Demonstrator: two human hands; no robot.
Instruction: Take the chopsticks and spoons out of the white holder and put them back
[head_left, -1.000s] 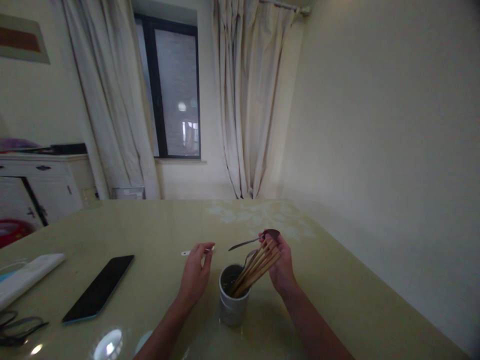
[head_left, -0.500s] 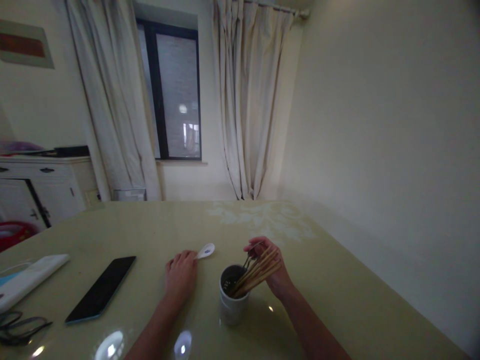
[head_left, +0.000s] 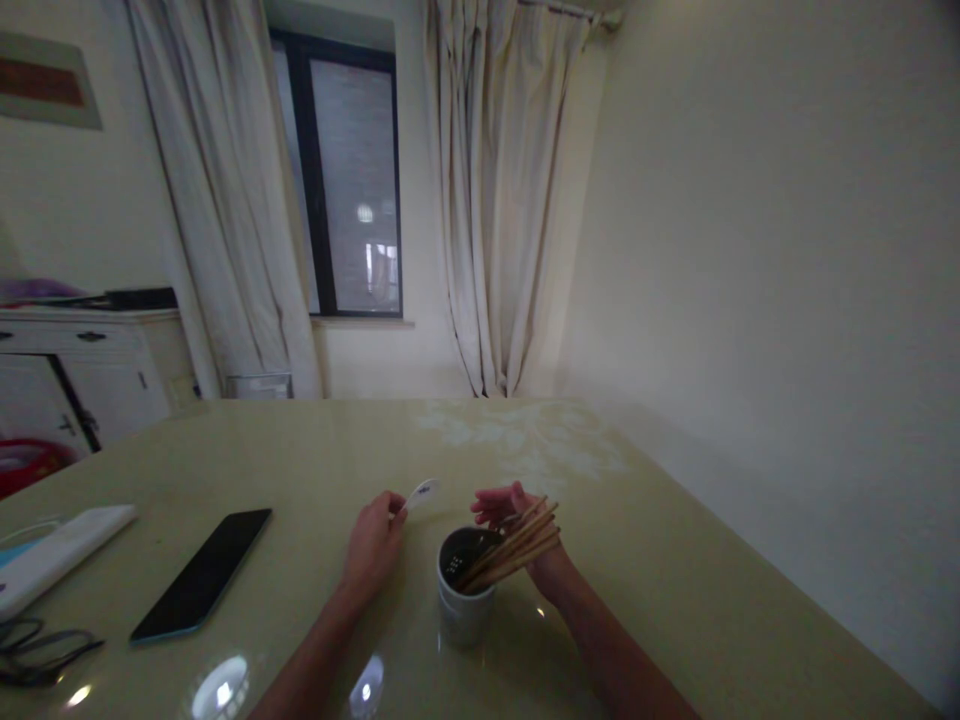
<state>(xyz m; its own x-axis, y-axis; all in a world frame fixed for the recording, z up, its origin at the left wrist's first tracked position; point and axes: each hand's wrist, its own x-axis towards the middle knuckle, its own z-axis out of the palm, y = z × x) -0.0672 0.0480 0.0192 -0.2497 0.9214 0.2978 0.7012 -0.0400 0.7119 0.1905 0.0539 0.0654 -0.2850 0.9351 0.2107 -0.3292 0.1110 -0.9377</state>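
My left hand is closed on the handle of a white spoon with a small dark mark, its bowl raised off the table and pointing away to the right. A pale grey cup stands upright to the right of that hand. Several wooden chopsticks lean out of it to the right, and a thin metal handle shows dimly among them. Behind the chopsticks is my right hand, open, its fingers stretched leftward over the cup's far side. The chopsticks partly hide its palm.
A black tablet or phone lies left of my left arm. Beyond it are a white flat object and a dark coiled cable. The glossy table meets a wall on the right.
My left hand has lifted the spoon and shifted slightly right, toward the cup. My right hand's fingers have loosened from the metal handle and straightened; the handle has dropped lower among the chopsticks.
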